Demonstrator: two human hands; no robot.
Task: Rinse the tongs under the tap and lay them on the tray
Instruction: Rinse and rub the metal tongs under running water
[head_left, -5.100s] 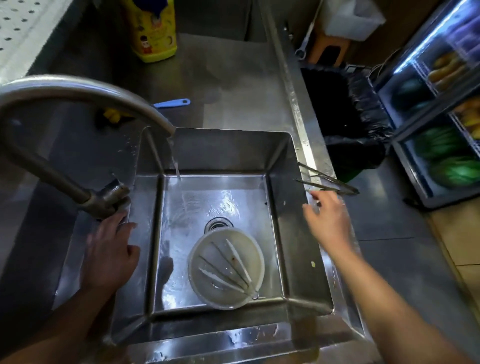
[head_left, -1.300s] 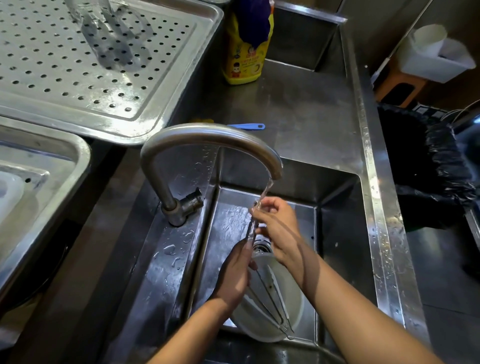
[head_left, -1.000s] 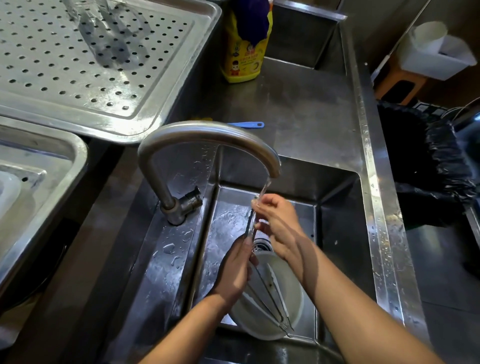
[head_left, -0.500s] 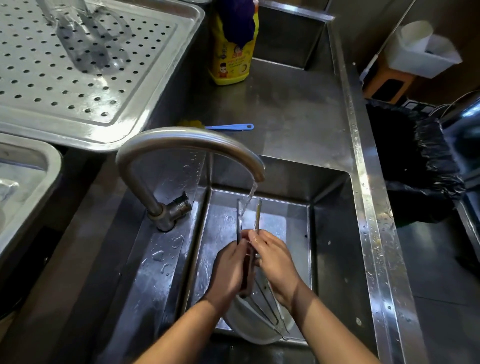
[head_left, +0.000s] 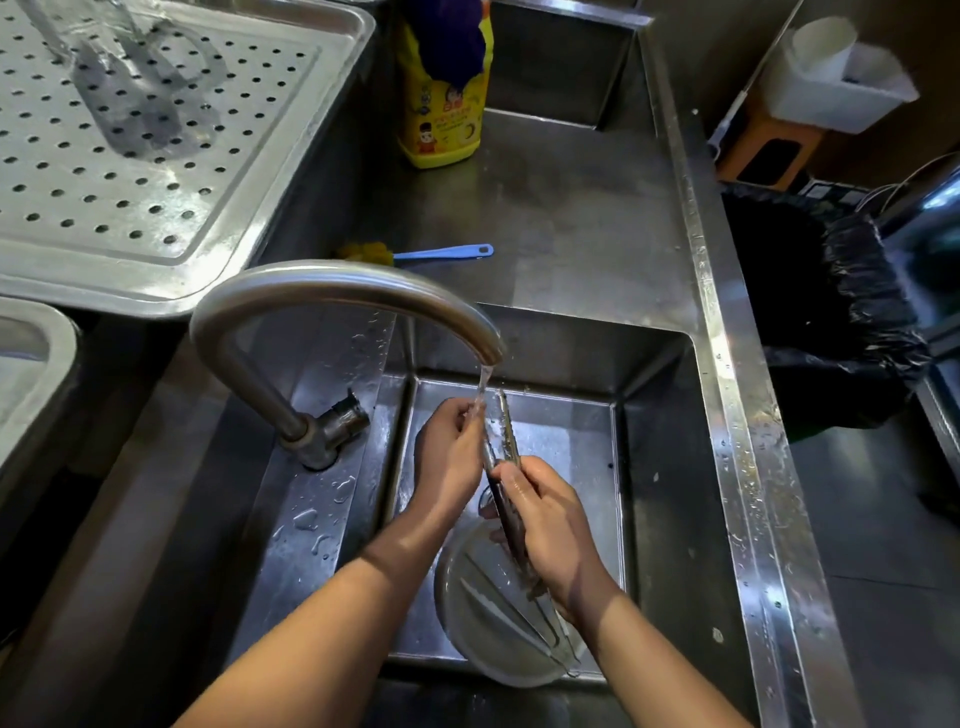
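Observation:
Steel tongs (head_left: 506, 434) point upward in the sink (head_left: 654, 467), their tips in the thin stream falling from the curved tap (head_left: 332, 291). My right hand (head_left: 550, 525) grips the tongs around their lower half. My left hand (head_left: 449, 457) is on the upper part of one arm, fingers curled round it in the water. The perforated steel tray (head_left: 156, 135) lies at the upper left with a pair of metal tongs (head_left: 124, 88) on it.
A white bowl (head_left: 498, 623) with more tongs in it sits at the sink's near end. A yellow detergent bottle (head_left: 441, 109) and a blue-handled brush (head_left: 431, 253) stand behind the sink. A black-lined bin (head_left: 831, 312) is at the right, another tray (head_left: 36, 358) at the left.
My left hand has slid up the tongs to the tips under the stream. My right hand stays on the lower half. Earlier my right hand took the tongs from the sink's right rim.

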